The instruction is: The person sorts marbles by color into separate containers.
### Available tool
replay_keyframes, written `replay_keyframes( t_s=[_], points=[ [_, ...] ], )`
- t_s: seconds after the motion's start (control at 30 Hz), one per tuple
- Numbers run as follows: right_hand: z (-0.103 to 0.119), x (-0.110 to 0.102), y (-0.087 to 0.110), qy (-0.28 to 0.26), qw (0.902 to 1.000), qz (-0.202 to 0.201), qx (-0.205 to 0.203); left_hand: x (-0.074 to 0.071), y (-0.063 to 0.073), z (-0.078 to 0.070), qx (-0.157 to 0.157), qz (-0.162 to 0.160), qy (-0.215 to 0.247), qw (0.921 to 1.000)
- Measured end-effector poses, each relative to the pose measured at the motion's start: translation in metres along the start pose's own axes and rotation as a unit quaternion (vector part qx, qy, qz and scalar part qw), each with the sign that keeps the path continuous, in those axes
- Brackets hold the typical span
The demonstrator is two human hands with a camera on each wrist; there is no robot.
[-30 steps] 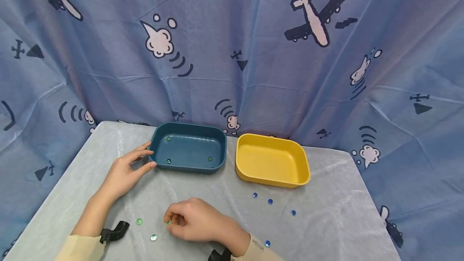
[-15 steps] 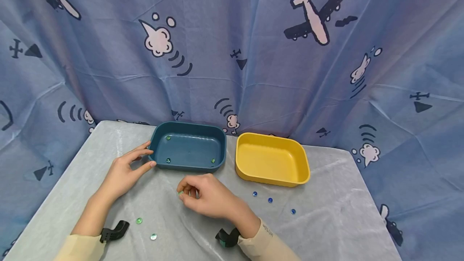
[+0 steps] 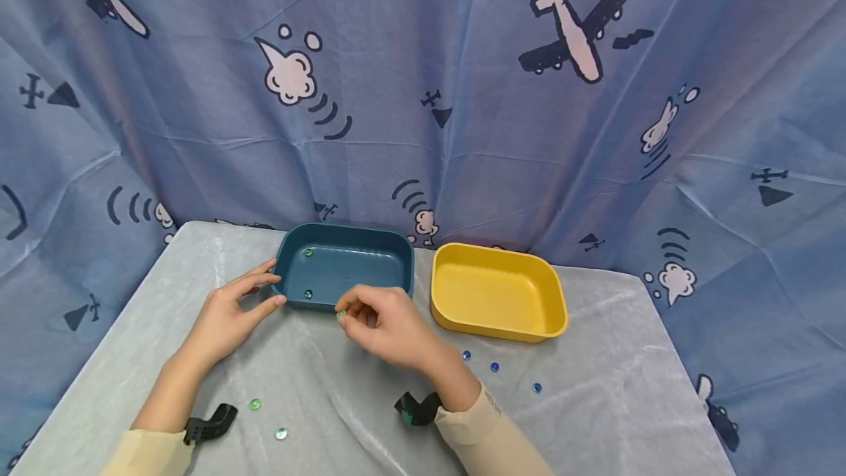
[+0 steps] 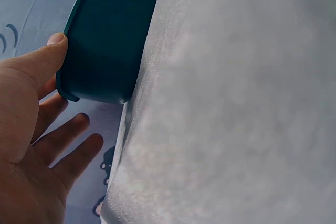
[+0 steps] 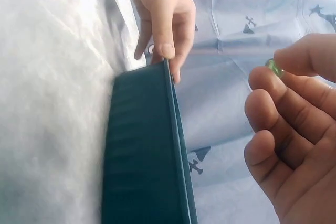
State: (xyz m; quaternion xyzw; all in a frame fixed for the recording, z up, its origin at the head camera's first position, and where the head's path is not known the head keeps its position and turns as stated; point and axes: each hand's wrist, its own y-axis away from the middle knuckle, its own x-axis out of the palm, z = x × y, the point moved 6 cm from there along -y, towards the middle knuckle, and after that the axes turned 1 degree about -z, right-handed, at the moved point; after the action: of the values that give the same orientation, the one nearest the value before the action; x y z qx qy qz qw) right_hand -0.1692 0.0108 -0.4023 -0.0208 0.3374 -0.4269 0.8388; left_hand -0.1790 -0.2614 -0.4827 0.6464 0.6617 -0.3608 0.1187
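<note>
Green bead between thumb and fingers of the right hand

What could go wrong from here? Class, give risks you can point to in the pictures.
The green bead could slip: it is small, and the right hand has it only in a pinch.
In the head view it appears at the near rim of the teal box, so a release now might drop it outside.
A blue bead lies close to the right forearm, which could nudge it.

Washed-out, blurry cloth, right wrist view
</note>
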Motion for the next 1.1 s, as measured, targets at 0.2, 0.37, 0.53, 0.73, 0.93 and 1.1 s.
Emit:
replay_keyframes(
  t_s=[0.2,0.37,0.53,0.73,0.93,1.1],
  points=[
    [-0.012,-0.012,-0.004,-0.006,0.9993,-0.026,0.026,0.0,0.0,0.002,-0.002,0.004,0.006,1.0],
    [-0.023,-0.019,-0.006,-0.008,0.9977,-0.05,0.044,0.0,-0.001,0.002,-0.008,0.005,0.005,0.9999],
    [-0.036,-0.021,-0.007,-0.016,0.9955,-0.068,0.064,0.0,-0.001,0.002,-0.009,0.005,0.004,0.9999],
    [-0.05,-0.02,-0.006,-0.02,0.9936,-0.069,0.086,-0.001,0.001,0.002,-0.009,0.005,0.004,0.9999],
    [-0.062,-0.019,-0.006,-0.02,0.9916,-0.065,0.111,-0.001,0.001,0.001,-0.01,0.005,0.003,0.9999],
    [-0.067,-0.019,-0.007,-0.018,0.9907,-0.062,0.119,-0.001,0.0,0.0,-0.012,0.006,0.005,0.9999]
  ],
)
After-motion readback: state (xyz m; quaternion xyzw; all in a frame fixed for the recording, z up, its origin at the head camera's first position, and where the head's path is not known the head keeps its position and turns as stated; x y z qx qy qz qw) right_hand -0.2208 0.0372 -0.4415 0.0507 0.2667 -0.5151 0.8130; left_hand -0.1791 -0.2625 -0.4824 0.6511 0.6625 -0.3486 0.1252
